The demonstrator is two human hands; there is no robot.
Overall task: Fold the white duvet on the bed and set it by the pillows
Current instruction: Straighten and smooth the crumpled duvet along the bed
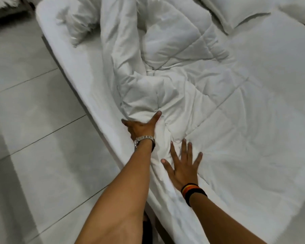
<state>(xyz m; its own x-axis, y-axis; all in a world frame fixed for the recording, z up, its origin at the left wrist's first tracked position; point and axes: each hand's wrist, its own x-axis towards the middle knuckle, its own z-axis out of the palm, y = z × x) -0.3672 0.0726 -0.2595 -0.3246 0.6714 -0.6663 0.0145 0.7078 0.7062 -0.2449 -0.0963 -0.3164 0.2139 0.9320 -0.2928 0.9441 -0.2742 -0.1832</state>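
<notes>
The duvet (174,81) ran toward twelve o'clock from both hands, the left hand (141,126) gripping its bunched edge, the right hand (184,166) spread flat, holding nothing.

We look down at the white duvet (192,81), which lies rumpled and bunched across the bed (81,80). Our left hand (141,126), a metal watch (144,139) on its wrist, grips a bunched fold near the bed's edge. Our right hand (184,166), wearing a striped wristband (192,191), lies flat with fingers spread on the duvet just beside it. Pillows (236,13) sit at the far end, above a pale tiled floor (33,129).
</notes>
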